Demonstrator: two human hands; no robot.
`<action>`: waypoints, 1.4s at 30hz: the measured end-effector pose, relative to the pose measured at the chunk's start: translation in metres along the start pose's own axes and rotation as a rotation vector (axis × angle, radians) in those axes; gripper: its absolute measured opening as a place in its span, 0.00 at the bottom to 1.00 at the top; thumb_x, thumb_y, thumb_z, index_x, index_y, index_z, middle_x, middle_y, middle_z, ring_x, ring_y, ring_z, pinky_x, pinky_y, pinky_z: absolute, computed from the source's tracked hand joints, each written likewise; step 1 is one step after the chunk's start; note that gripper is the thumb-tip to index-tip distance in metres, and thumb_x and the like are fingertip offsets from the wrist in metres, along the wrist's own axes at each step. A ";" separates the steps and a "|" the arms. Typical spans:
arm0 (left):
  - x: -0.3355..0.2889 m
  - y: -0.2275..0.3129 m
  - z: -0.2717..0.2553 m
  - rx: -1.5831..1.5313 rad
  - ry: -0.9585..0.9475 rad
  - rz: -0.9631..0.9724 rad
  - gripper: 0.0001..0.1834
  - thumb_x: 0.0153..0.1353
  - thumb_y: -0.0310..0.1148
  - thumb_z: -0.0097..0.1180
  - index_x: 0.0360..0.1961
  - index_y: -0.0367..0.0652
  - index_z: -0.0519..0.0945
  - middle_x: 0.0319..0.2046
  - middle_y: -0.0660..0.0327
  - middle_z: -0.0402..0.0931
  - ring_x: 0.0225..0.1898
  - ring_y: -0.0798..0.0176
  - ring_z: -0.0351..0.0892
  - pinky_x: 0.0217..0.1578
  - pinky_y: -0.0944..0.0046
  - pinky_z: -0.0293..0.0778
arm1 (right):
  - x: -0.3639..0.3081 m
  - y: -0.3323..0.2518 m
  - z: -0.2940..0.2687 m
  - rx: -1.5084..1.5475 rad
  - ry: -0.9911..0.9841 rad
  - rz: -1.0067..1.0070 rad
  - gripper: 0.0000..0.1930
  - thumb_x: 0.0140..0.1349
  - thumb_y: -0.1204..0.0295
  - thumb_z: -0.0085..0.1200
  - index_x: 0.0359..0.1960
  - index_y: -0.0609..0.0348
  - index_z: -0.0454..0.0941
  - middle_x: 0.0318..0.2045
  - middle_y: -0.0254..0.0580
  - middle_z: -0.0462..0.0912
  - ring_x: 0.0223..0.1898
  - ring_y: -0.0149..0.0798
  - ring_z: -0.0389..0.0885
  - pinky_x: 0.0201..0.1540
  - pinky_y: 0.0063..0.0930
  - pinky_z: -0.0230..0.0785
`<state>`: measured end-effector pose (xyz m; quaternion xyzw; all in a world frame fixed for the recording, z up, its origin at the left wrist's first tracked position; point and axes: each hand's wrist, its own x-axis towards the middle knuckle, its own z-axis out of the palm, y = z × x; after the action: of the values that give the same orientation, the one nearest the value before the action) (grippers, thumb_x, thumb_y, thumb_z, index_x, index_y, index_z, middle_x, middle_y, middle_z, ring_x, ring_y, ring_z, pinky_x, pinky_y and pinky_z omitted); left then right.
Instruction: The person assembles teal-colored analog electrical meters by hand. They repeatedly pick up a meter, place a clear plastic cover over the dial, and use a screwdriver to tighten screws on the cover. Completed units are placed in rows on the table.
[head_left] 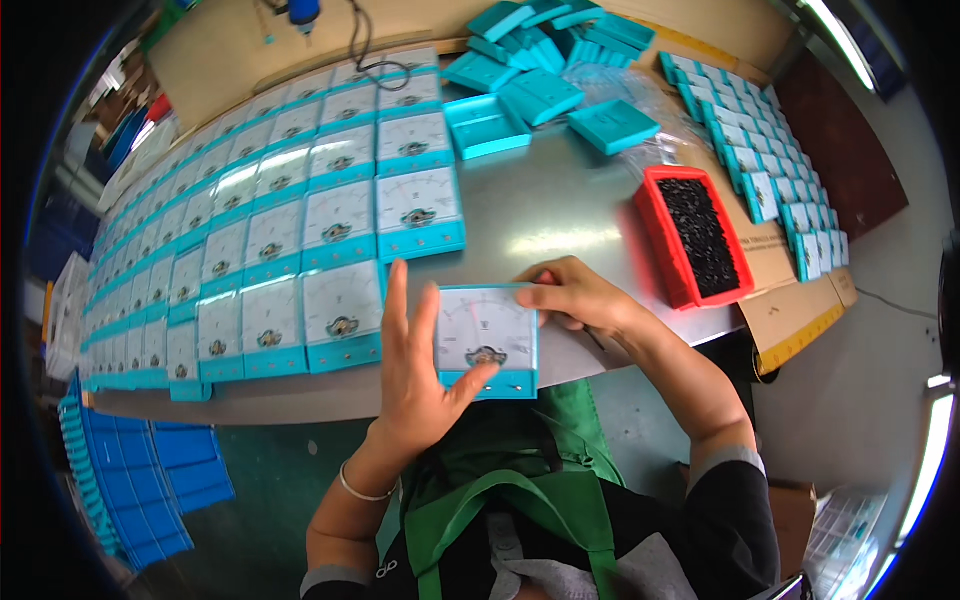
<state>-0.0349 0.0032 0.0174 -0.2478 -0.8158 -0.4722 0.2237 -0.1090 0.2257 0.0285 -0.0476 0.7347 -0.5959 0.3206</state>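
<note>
Just over the table's front edge I hold a square analog panel meter (487, 335) with a white dial face and a teal frame. My left hand (415, 370) grips its left side, thumb across the lower face and fingers stretched upward. At the upper right corner, my right hand (580, 298) presses its thumb on the edge. A red-handled tool (545, 279), seemingly a screwdriver, is tucked in that same hand; its thin dark shaft points toward me. To the left, rows of similar meters (340, 222) lie face up, the closest almost beside my left fingers.
A red bin (655, 240) full of small black parts stands on the right. Teal cases (540, 95) are heaped at the back, near clear plastic wrap. Smaller meters (765, 150) line cardboard at far right. A blue powered driver (303, 12) hangs above; blue crates (150, 480) sit lower left.
</note>
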 end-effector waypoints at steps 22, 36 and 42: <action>0.030 -0.020 -0.017 0.517 -0.556 0.092 0.34 0.42 0.32 0.69 0.54 0.46 0.73 0.60 0.56 0.63 0.62 0.45 0.61 0.60 0.48 0.61 | -0.087 0.133 -0.340 -1.136 1.482 0.306 0.20 0.57 0.57 0.56 0.41 0.61 0.76 0.39 0.55 0.80 0.43 0.54 0.79 0.44 0.47 0.71; 0.025 -0.027 -0.024 0.514 -0.603 0.140 0.33 0.46 0.30 0.65 0.57 0.46 0.71 0.63 0.58 0.61 0.65 0.47 0.58 0.62 0.47 0.59 | -0.122 0.066 -0.247 -0.637 1.399 -0.454 0.13 0.61 0.67 0.57 0.40 0.67 0.80 0.26 0.42 0.84 0.31 0.29 0.83 0.35 0.20 0.71; 0.015 -0.020 -0.017 0.692 -0.619 0.150 0.36 0.46 0.33 0.66 0.59 0.44 0.68 0.66 0.51 0.55 0.66 0.43 0.54 0.61 0.43 0.59 | -0.102 0.008 -0.111 -0.489 1.042 -0.679 0.10 0.61 0.76 0.55 0.43 0.68 0.78 0.34 0.39 0.82 0.36 0.28 0.82 0.36 0.16 0.70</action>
<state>-0.0570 -0.0177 0.0207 -0.3462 -0.9335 -0.0589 0.0731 -0.0839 0.3677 0.0728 -0.0536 0.8517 -0.4251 -0.3018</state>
